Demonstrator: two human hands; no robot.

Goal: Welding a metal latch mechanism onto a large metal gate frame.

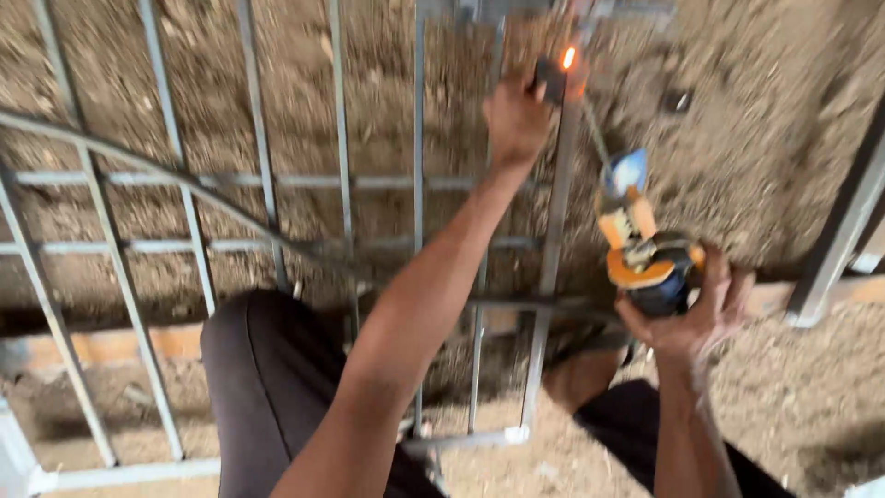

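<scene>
My left hand (pixel 514 115) reaches up over a grey metal bar frame (pixel 343 184) lying on sandy ground. Its fingers are closed on a small dark piece (pixel 550 81) held against an upright bar (pixel 559 194). Just beside that piece an orange glowing spot (pixel 569 57) burns on the metal. My right hand (pixel 705 309), lower right, grips an orange and blue welding electrode holder (pixel 641 244). A thin rod (pixel 597 138) runs from the holder up towards the glow.
My knees in dark trousers (pixel 267 369) are bent over the frame's lower rail (pixel 129 475). A curved bar (pixel 184 180) crosses the frame on the left. A thick grey metal post (pixel 843 231) leans at the right edge.
</scene>
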